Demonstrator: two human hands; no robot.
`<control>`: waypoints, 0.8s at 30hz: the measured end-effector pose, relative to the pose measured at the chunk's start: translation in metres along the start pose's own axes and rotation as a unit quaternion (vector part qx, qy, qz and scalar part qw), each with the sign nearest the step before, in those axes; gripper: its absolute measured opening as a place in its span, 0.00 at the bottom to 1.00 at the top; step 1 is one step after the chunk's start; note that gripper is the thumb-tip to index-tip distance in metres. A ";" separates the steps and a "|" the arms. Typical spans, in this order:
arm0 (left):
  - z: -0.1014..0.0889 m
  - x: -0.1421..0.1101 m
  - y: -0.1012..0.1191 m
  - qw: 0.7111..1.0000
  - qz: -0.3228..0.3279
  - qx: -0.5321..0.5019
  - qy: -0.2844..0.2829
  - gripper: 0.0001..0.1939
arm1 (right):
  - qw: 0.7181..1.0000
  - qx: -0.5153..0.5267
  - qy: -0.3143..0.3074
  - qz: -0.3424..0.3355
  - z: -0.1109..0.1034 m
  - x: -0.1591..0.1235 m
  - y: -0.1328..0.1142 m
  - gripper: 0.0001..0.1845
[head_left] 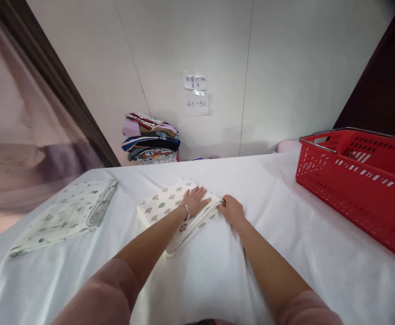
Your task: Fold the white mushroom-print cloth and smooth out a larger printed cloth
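White mushroom-print cloth (166, 201) lies folded on the table (278, 212); we judge it soft, light and best gripped at its layered corner. Our left hand (194, 201) lies spread on top; our right hand (231, 209) pinches that corner.

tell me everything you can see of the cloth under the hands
The white cloth looks like soft fabric, printed with grey-beige mushroom-like shapes plus a small green one and a reddish one. It lies folded in layers on the white-covered table, stacked edges showing along its right side. The left hand is spread on top, and the right hand holds its right corner.
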State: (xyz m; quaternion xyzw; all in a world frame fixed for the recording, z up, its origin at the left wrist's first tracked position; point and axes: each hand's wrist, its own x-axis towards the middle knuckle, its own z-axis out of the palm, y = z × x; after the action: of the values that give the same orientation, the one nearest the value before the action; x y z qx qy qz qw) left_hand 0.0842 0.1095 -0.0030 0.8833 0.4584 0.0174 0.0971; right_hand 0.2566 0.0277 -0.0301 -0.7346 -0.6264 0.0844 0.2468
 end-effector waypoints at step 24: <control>-0.003 -0.084 0.004 0.995 0.084 0.041 0.035 0.32 | 0.999 0.009 0.016 -0.034 0.005 -0.001 0.001 0.16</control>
State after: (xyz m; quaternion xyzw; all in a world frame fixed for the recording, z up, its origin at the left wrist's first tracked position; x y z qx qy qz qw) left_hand 0.0385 0.0387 0.0053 0.9209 0.3856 0.0376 0.0434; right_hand 0.2554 0.0275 -0.0349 -0.7116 -0.6465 0.0700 0.2661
